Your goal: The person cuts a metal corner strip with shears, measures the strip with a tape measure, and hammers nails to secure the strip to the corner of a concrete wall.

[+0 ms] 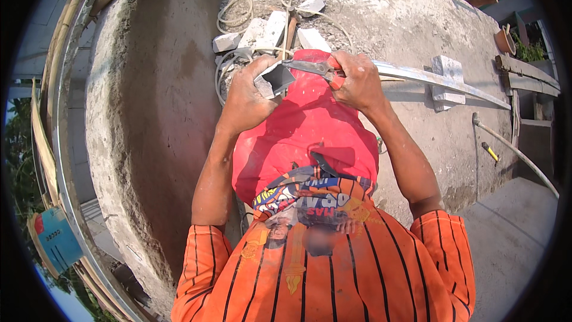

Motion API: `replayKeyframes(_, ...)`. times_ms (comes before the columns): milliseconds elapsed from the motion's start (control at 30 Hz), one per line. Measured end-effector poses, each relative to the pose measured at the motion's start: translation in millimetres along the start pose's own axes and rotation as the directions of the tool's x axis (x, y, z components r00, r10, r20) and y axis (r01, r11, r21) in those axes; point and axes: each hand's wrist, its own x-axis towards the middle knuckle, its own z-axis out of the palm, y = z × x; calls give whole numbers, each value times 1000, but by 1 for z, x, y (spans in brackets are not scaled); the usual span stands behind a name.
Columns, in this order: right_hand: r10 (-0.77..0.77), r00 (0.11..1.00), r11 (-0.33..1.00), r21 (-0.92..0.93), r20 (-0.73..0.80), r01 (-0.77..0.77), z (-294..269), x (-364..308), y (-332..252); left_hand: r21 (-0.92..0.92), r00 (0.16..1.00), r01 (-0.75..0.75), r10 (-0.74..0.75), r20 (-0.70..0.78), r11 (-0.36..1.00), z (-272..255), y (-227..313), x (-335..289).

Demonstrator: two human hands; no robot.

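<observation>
From my end, the left hand (pixel 245 96) has fingers wrapped round a grey hollow piece (pixel 281 77), the right hand's (pixel 359 82) clench red-handled pliers (pixel 311 67), tips at the piece's rim.

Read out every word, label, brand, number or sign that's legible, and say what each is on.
Orange striped shirt: large red and white lettering near the hem; I won't copy the wording.
Blue container at the left: dark marks, too small to read.
Red-handled tool and metal piece: no lettering I can make out.
</observation>
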Motion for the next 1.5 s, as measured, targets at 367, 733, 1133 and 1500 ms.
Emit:
replayKeyframes(367, 67, 986, 996, 45, 156, -75, -3, -5, -6, -184, 942, 263, -211, 262, 947, -8, -10, -2)
replayKeyframes(733, 240, 935, 953, 118, 260, -278, -10, -5, -10, 201, 954, 45, 17, -301, 979, 32, -17, -21)
replayKeyframes(1133, 228, 873, 972, -45, 431, -232, -23, 5, -22, 140, 947, 83, -35, -318, 987, 35, -14, -12)
replayKeyframes(1500, 239, 923, 966, 19, 301, -256, -19, 13, -16, 191, 956, 59, -1, -294, 980, 32, -17, 0)
